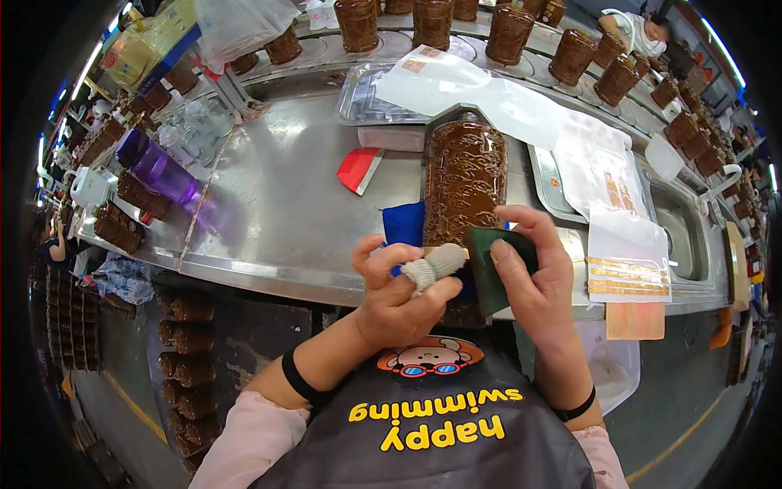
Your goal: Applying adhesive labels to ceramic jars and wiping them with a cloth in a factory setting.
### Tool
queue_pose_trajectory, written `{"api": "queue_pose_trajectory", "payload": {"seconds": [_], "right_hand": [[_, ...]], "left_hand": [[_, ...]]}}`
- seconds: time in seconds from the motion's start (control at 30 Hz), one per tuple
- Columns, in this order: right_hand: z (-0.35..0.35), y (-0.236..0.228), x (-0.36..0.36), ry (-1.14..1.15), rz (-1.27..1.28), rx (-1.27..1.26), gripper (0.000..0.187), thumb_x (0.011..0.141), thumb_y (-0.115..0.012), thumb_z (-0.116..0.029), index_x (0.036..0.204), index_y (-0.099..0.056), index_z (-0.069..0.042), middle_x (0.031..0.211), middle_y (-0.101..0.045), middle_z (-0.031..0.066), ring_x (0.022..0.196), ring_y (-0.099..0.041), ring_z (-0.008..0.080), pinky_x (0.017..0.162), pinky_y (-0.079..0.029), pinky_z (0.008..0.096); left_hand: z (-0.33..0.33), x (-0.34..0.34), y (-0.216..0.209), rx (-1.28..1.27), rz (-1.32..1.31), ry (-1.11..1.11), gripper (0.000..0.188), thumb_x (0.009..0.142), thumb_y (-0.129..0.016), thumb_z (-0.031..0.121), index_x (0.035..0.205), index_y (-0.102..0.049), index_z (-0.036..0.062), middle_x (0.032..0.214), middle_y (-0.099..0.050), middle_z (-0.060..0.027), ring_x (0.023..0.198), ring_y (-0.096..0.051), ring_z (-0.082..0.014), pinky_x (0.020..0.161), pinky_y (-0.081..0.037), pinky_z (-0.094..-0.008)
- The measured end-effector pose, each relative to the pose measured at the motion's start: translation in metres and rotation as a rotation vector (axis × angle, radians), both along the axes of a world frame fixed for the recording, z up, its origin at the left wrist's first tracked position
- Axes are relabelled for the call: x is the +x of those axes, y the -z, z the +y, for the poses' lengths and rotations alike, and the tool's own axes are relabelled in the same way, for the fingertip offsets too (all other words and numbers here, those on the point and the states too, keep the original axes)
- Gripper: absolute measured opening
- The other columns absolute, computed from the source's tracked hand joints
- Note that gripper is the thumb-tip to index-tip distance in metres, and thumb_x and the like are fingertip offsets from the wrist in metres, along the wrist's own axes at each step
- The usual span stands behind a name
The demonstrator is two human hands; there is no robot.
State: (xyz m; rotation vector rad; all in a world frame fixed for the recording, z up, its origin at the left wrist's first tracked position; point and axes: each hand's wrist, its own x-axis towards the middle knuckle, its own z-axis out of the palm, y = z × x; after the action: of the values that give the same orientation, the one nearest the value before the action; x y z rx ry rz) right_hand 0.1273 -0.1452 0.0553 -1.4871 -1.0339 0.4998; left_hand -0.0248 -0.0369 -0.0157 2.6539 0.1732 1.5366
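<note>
A glossy brown embossed bottle lies in a dark holder in front of me, its base end toward me. My right hand pinches a dark green flat sheet-like scraper, thumb on its near face, beside the bottle's near end. At the left of that same end is my left hand. What looks like a white knit finger cover sits on its forefinger, pointing toward the scraper. The left thumb stands apart and the other fingers are loosely bent, with nothing seen between them. Blue cloth lies by the holder.
A red-and-white packet lies on the metal bench, and a purple bottle stands left. White sheets and gold label strips are at right, near a sink. Brown bottles ride a conveyor behind.
</note>
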Motion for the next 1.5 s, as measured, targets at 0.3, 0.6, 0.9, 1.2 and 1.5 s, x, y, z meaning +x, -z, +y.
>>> {"api": "queue_pose_trajectory", "payload": {"seconds": [0.3, 0.6, 0.9, 1.2, 1.5], "right_hand": [[0.007, -0.004, -0.004, 0.081, -0.346, 0.012, 0.021, 0.088, -0.062, -0.003, 0.109, -0.061, 0.0, 0.088, -0.067, 0.0142, 0.076, -0.066, 0.0175, 0.07, -0.051, 0.0296], [0.005, 0.0, -0.006, 0.137, -0.284, 0.002, 0.02, 0.088, -0.064, -0.004, 0.106, -0.061, 0.0, 0.086, -0.067, 0.0114, 0.071, -0.064, 0.0158, 0.065, -0.051, 0.0288], [-0.002, 0.007, -0.002, 0.174, -0.221, -0.023, 0.019, 0.089, -0.064, -0.006, 0.106, -0.061, 0.0, 0.082, -0.067, 0.0104, 0.07, -0.063, 0.0131, 0.064, -0.051, 0.0276], [-0.008, 0.012, 0.003, 0.193, -0.227, -0.016, 0.018, 0.09, -0.064, -0.007, 0.106, -0.06, 0.0, 0.082, -0.067, 0.0084, 0.07, -0.062, 0.0108, 0.065, -0.05, 0.0263], [-0.012, 0.018, 0.005, 0.194, -0.145, 0.006, 0.019, 0.09, -0.065, -0.008, 0.107, -0.06, 0.0, 0.083, -0.066, 0.0061, 0.072, -0.059, 0.0092, 0.066, -0.049, 0.0251]], "left_hand": [[0.002, 0.0, -0.005, -0.177, 0.014, -0.052, 0.029, 0.076, -0.069, 0.008, 0.105, -0.065, 0.0131, 0.112, -0.063, -0.0102, 0.109, -0.046, -0.0313, 0.101, -0.029, -0.0513], [0.001, 0.02, -0.021, -0.22, 0.193, -0.149, 0.06, 0.078, -0.071, 0.018, 0.135, -0.055, 0.0068, 0.127, -0.059, -0.0183, 0.122, -0.048, -0.0353, 0.108, -0.021, -0.0554], [0.009, 0.022, -0.013, -0.195, 0.115, -0.138, 0.059, 0.08, -0.073, 0.03, 0.132, -0.059, 0.0073, 0.119, -0.065, -0.0165, 0.113, -0.059, -0.03, 0.112, -0.014, -0.0598], [0.01, 0.023, -0.009, -0.207, 0.074, -0.117, 0.058, 0.083, -0.071, 0.033, 0.132, -0.058, 0.0051, 0.118, -0.065, -0.018, 0.111, -0.059, -0.031, 0.113, -0.017, -0.058], [0.015, 0.021, 0.003, -0.305, 0.041, -0.044, 0.058, 0.087, -0.068, 0.036, 0.134, -0.055, 0.0029, 0.124, -0.063, -0.0173, 0.116, -0.058, -0.0323, 0.112, -0.022, -0.056]]}}
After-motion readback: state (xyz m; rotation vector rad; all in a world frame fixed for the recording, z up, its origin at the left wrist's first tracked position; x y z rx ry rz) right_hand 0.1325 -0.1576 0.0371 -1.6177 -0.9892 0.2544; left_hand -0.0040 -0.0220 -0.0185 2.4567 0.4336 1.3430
